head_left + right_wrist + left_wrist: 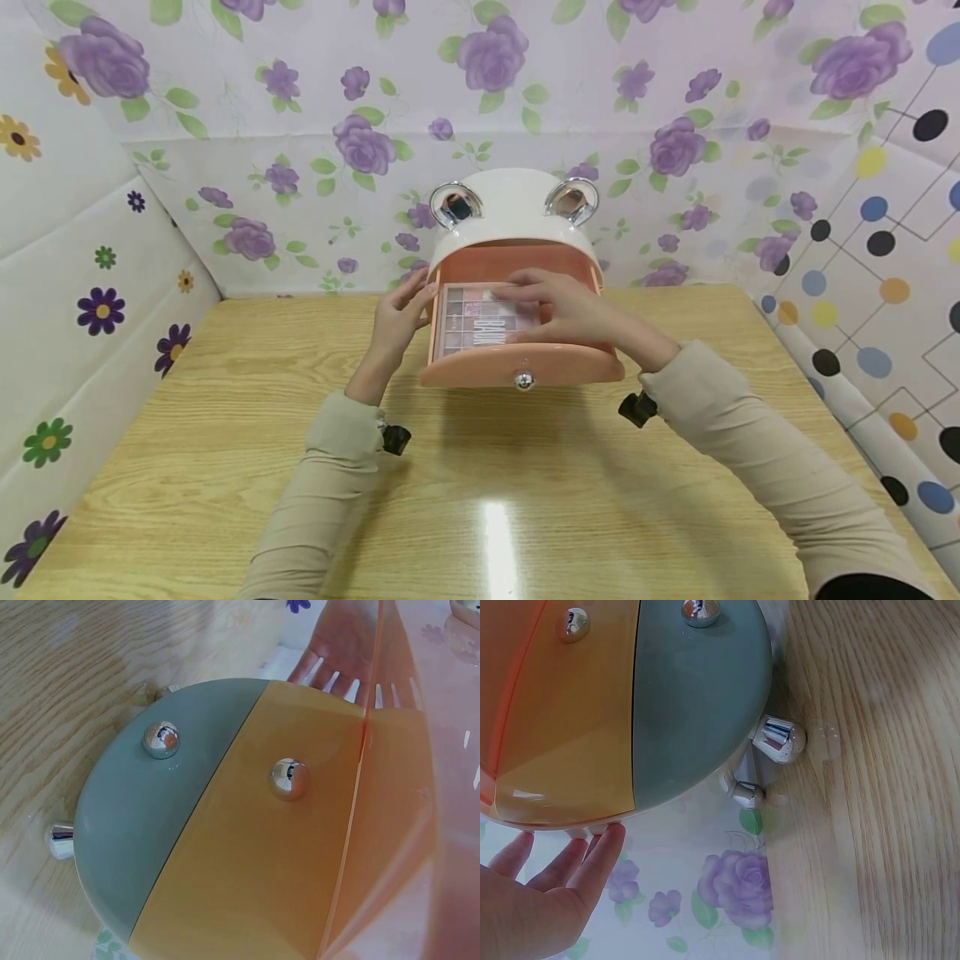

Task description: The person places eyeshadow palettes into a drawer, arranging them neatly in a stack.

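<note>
A storage box with a white shell (510, 200) and silver eye-like knobs stands against the back wall. Its top pink drawer (585, 367) is pulled out. Inside, towards the left, lies an eyeshadow palette (461, 325) with a clear, lettered lid. My right hand (570, 308) reaches over the drawer, thumb and fingers spread and fairly straight over the palette's right part; its blurred fingertips show no clear grip. At the box's left side my left hand (393, 325) rests its extended fingertips, also seen along the shell's edge from the left hand (547, 900) in the left wrist view.
Below the pink drawer are a closed orange drawer (247, 825) and a closed grey-green drawer (165, 802) with silver knobs. Silver feet (780, 741) support the box on the wooden table (247, 417). Flowered sheeting (300, 208) hangs behind; patterned walls flank both sides.
</note>
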`<state>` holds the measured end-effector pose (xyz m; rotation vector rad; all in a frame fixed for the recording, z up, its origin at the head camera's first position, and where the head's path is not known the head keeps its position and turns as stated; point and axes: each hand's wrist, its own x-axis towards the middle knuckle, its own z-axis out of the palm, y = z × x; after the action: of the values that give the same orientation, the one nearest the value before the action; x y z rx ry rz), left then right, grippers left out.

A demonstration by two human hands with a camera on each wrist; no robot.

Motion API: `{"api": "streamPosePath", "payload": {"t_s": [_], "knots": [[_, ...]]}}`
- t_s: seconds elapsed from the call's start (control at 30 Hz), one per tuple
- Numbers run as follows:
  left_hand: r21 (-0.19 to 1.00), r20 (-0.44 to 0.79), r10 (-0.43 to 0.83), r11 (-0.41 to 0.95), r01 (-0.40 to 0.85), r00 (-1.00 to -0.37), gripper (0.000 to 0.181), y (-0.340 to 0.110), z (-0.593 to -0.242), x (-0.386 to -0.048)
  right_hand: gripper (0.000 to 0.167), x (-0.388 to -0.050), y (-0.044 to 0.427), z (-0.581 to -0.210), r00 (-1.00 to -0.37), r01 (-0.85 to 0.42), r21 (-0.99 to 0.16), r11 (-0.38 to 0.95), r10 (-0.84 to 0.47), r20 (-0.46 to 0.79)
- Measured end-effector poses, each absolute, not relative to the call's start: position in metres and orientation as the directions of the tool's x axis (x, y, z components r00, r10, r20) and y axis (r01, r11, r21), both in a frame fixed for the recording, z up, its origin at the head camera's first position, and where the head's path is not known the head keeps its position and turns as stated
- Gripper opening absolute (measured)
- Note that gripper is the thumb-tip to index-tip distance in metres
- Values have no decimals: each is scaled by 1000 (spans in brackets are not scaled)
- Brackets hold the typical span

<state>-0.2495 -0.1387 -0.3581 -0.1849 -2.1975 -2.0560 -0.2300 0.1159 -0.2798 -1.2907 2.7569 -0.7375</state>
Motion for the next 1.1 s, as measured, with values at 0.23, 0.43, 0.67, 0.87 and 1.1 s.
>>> {"api": "streamPosePath", "payload": {"t_s": [0.23, 0.43, 0.67, 0.87, 1.1], "knots": [[982, 176, 8, 66, 176, -984, 50, -139, -359, -250, 65, -232, 117, -280, -662, -719, -436, 541, -725, 193], [981, 179, 6, 69, 179, -984, 51, -138, -360, -250, 66, -235, 117, -282, -670, -710, -456, 537, -715, 200], [980, 184, -12, 80, 182, -983, 50, -138, -358, -250, 68, -233, 115, -281, -665, -713, -461, 528, -717, 206], [981, 181, -10, 70, 180, -983, 50, -138, -357, -249, 67, -231, 111, -279, -680, -696, -452, 558, -714, 165], [981, 183, 2, 61, 183, -983, 50, -138, -357, -248, 66, -229, 111, -282, -682, -690, -456, 562, -716, 151]]}}
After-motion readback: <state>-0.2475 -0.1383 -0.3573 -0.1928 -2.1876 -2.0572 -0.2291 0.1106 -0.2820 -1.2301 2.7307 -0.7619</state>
